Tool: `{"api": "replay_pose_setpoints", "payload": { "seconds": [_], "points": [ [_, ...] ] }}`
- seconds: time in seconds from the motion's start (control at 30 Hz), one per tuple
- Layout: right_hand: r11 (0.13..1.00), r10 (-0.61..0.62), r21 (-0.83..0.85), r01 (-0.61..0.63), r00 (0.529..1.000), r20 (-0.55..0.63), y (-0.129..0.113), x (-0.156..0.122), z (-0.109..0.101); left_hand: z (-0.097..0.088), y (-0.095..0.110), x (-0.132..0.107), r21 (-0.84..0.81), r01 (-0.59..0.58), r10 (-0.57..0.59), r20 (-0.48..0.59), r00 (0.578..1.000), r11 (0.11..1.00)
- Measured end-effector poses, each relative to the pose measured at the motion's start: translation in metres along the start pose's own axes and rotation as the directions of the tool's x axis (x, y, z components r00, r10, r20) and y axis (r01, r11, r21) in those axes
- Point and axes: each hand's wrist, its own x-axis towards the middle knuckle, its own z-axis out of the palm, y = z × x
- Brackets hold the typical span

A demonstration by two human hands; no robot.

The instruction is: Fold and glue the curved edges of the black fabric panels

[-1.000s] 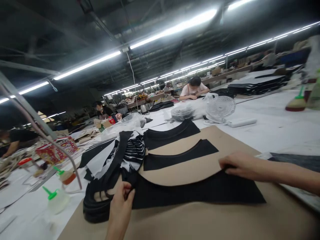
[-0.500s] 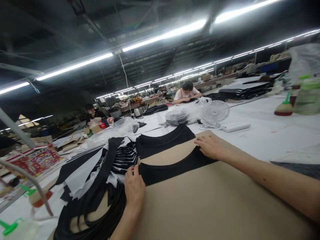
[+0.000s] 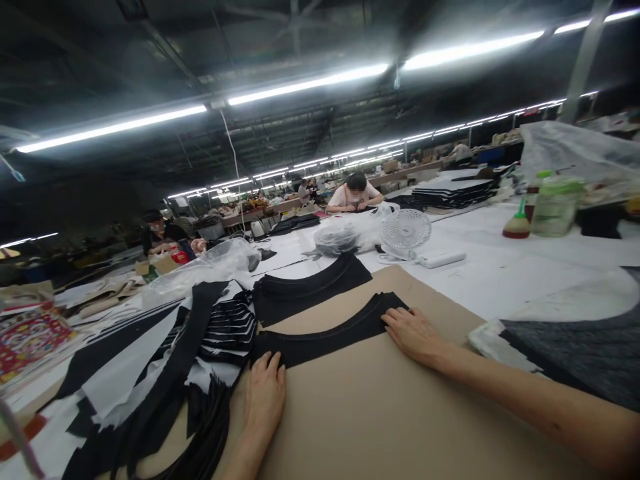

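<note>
A curved black fabric piece [image 3: 325, 339] lies flat on a large tan sheet [image 3: 360, 413]. At its left end, my left hand [image 3: 265, 393] rests with fingers stretched forward, fingertips at the lower edge. My right hand [image 3: 413, 333] lies palm down at the right end, fingertips on the lower corner. Both hands are open, pressing on the piece rather than gripping it. Just beyond is a second curved black piece [image 3: 315, 290], parallel to the first. A heap of long black strips [image 3: 205, 420] sits left of my left hand.
A stack of black and white cut pieces [image 3: 225, 327] lies left. Beyond the tan sheet stand a white fan [image 3: 406, 232] and a clear plastic bag [image 3: 205, 267]. Grey fabric [image 3: 570, 347], an oil bottle [image 3: 517, 223] and a jar [image 3: 557, 207] are right. A co-worker [image 3: 354, 193] leans over the table ahead.
My right hand has slid from the upper edge of the near black piece to its lower right corner, uncovering that end. My left hand stays by the left end. The view has turned right.
</note>
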Motion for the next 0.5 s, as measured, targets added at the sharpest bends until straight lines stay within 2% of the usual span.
{"api": "replay_pose_setpoints", "payload": {
  "seconds": [0.13,0.23,0.37,0.5],
  "points": [
    [1.0,0.006,0.006,-0.006,1.0,0.002,0.009,0.003,0.005,-0.011,0.018,0.002,0.022,0.022,-0.02,-0.052,0.998,1.0],
    [0.999,-0.015,0.033,0.015,1.0,-0.002,0.01,0.0,0.006,-0.017,0.04,0.004,0.007,-0.078,0.078,-0.062,0.995,0.997],
    [0.998,-0.028,0.061,0.028,1.0,0.0,0.007,0.0,0.004,-0.008,0.069,0.018,-0.035,-0.279,0.279,-0.019,0.96,0.96],
    [0.999,0.029,0.044,-0.031,0.999,0.046,-0.001,-0.002,-0.012,0.004,0.083,0.023,-0.074,-0.325,0.325,-0.005,0.946,0.943]
  ]
}}
